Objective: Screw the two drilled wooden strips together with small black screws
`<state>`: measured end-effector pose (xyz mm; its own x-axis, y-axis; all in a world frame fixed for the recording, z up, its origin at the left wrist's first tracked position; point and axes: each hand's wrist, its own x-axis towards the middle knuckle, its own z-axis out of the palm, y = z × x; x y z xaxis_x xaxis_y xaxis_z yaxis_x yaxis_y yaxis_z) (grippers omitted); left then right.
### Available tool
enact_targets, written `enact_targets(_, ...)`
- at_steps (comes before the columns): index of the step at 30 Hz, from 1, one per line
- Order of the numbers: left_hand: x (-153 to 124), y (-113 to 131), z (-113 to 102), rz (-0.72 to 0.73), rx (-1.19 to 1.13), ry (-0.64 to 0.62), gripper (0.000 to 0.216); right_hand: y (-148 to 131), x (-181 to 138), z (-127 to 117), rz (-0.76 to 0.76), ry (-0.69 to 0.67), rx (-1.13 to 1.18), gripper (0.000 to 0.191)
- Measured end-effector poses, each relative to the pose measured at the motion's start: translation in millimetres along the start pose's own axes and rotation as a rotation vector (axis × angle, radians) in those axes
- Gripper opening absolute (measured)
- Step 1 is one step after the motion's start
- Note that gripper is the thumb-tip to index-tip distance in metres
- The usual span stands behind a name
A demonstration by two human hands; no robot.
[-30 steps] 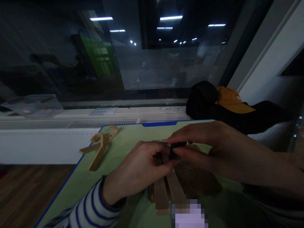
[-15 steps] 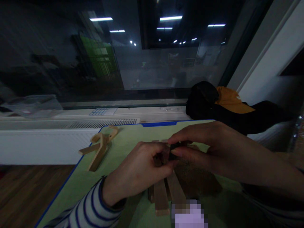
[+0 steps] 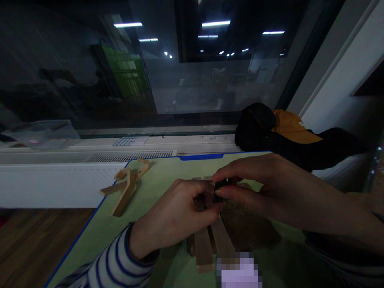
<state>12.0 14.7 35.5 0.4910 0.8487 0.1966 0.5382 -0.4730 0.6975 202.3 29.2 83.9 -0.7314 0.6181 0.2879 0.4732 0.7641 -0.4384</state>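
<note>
My right hand point(image 3: 255, 184) pinches a small dark block-like piece point(image 3: 220, 191) between thumb and fingers. Close against it on the left, my left hand point(image 3: 183, 212) is closed, its thumb and fingertips meeting near the dark piece. What the left fingers grip is in shadow and I cannot make it out. Two wooden slats point(image 3: 205, 250) lie beneath my hands, their near ends pointing toward me and their middles covered. To the right of the slats a flat brown sheet or board point(image 3: 250, 228) lies partly under my right hand.
A joined wooden piece with curved parts point(image 3: 127, 188) lies at the left of the green, blue-edged table mat point(image 3: 162, 176). Behind are a radiator point(image 3: 54, 184), a windowsill with a clear plastic box point(image 3: 45, 134), and dark clothing with an orange cap point(image 3: 295, 126). A blurred-out patch covers the near edge.
Almost nothing differs. Both hands keep their place and hold around the small dark piece, with at most a very slight shift of the fingers.
</note>
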Motion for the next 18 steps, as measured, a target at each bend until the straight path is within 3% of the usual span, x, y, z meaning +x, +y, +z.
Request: enact_targets(18,-1.0,1.8,-1.6,-0.014,-0.007,-0.028,0.007,0.6,-0.5,-0.3,0.024,-0.007,-0.007,0.011)
